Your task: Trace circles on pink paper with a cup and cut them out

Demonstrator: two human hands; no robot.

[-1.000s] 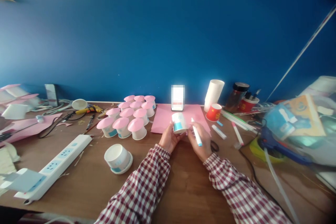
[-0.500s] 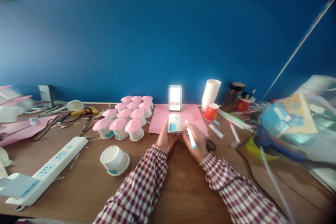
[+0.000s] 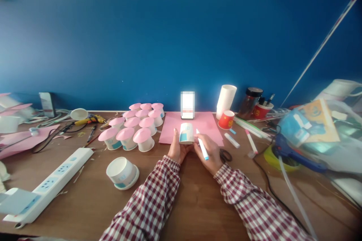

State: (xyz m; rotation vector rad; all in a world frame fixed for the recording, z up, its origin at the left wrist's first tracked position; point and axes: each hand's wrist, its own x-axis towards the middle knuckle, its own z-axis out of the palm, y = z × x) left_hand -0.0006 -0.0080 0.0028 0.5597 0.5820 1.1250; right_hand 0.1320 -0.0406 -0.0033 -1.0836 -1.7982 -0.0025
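White paper cup (image 3: 186, 134), blue-printed, centre of frame, before a pink sheet (image 3: 169, 124). Left hand (image 3: 178, 152) curled about its left side, holding it. Right hand (image 3: 211, 153), just right, grips a white marker (image 3: 202, 149), blue end down. Left of centre: rows of pink-topped cups (image 3: 143, 136). Lower left: white power strip (image 3: 65, 169).

Loose, long sleeves (image 3: 144, 203) of maroon-and-white checked fabric show soft creases. Directly behind the left hand (image 3: 176, 151) and right hand (image 3: 212, 153), they gather into puckered cuffs (image 3: 171, 164).
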